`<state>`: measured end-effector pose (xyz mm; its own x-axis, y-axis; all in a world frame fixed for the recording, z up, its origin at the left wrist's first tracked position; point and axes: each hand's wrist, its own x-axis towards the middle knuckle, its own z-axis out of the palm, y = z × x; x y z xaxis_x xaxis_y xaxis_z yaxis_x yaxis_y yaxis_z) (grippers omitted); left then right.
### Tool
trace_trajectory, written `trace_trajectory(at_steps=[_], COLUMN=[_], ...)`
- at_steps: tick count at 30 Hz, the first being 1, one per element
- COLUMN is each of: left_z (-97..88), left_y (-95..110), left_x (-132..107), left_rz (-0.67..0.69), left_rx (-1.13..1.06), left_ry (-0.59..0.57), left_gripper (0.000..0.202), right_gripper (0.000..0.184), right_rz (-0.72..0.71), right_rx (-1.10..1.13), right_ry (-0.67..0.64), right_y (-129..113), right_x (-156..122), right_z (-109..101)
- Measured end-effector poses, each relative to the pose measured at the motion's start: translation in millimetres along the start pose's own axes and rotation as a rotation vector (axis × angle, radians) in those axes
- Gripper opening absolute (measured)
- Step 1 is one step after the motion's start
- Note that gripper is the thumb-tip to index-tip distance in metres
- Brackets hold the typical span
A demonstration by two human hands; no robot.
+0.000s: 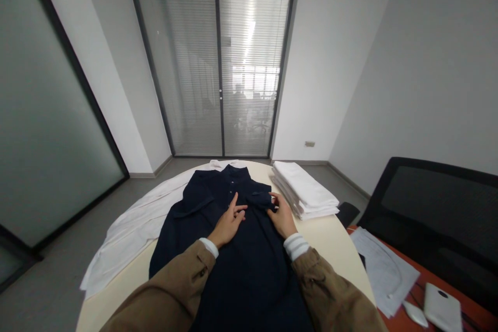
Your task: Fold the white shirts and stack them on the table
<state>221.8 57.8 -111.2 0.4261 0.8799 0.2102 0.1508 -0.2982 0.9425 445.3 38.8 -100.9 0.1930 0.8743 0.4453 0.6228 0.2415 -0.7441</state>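
Overall room: a small office with pale grey walls, a grey floor [46, 295], a frosted glass wall [50, 114] along the left, and a dark-framed glass door [218, 70] ahead with slatted blinds behind the panes.

Surface: a round cream table [334, 238] fills the lower middle of the view, its rim curving away on both sides.

Main garment: a dark navy shirt [241, 270] lies flat on the table, collar pointing away from the person, with its pale buttons showing down the front and one sleeve folded across the chest.

Other laundry: a white garment [128, 228] spreads over the table's left side and hangs past the rim, while a stack of folded white cloth [303, 192] sits to the right of the navy shirt, just beside it.

Right of the table: a black mesh office chair [431, 207] stands behind an orange-red desk [482, 316], which holds papers [383, 270], a white computer mouse [415, 314] and a white phone-like device [442, 307].

In the way: tan jacket sleeves [163, 290] cover the shirt's lower part.

Left hand [227, 225]: open, fingers spread, resting on the navy chest.

Right hand [282, 215]: fingers curled, pinching the folded sleeve's edge.
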Motion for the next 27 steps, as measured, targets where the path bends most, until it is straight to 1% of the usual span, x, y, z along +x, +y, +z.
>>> trace_trajectory(at_steps=[2, 4, 6, 7, 8, 9, 11, 13, 14, 16, 18, 20, 21, 23, 25, 27], left_z=[-2.7, -6.0, -8.3, -8.6, -8.1, -6.9, -3.3, 0.1, 1.2, 1.4, -0.8, -3.8, -5.3, -7.1, -7.2, -5.9], left_y=[4, 9, 12, 12, 12, 11, 6, 0, -2, -6, -9, -10, -10, -9, -7, -5], left_x=[-1, -3, -4, -4, -3, -3, -1, 1, 2, 4, 7, 9, 9, 10, 10, 9], left_rz=[-0.009, -0.010, 0.005, 0.015, 0.023, 0.023, 0.001, -0.014, -0.012, 0.003, 0.016, 0.023, 0.029, 0.047, 0.062, 0.043], left_rx=[-0.028, -0.023, -0.007, -0.003, -0.006, -0.017, -0.045, -0.073, -0.082, -0.090, -0.098, -0.107, -0.113, -0.111, -0.110, -0.113], left_ry=[0.001, 0.007, 0.007, 0.003, -0.003, -0.006, -0.001, 0.004, 0.008, 0.033, 0.107, 0.190, 0.213, 0.214, 0.169, 0.127], left_gripper=[0.076, 0.073, 0.069, 0.067, 0.065, 0.065, 0.068, 0.072, 0.073, 0.070, 0.065, 0.063, 0.063, 0.060, 0.054, 0.051], right_gripper=[0.046, 0.045, 0.045, 0.042, 0.037, 0.030, 0.023, 0.022, 0.023, 0.027, 0.032, 0.036, 0.037, 0.040, 0.039, 0.035], right_rz=[-0.173, -0.311, -0.342, -0.320, -0.287, -0.250, -0.176, -0.077, -0.019, 0.092, 0.175, 0.227, 0.244, 0.263, 0.274, 0.274], right_rx=[0.067, 0.092, 0.137, 0.160, 0.174, 0.175, 0.127, 0.032, -0.014, -0.084, -0.133, -0.181, -0.206, -0.256, -0.310, -0.351], right_ry=[-0.067, -0.208, -0.344, -0.389, -0.406, -0.388, -0.273, -0.119, -0.066, -0.033, -0.051, -0.081, -0.097, -0.149, -0.198, -0.214], right_y=[-12, -27, -40, -44, -46, -47, -41, -28, -20, -5, 8, 14, 15, 15, 15, 14], right_x=[-2, -8, -15, -17, -18, -19, -16, -11, -8, -2, 5, 13, 17, 27, 37, 46], right_z=[-5, -11, -15, -17, -17, -17, -16, -12, -10, -7, -4, -1, 1, 5, 9, 11])
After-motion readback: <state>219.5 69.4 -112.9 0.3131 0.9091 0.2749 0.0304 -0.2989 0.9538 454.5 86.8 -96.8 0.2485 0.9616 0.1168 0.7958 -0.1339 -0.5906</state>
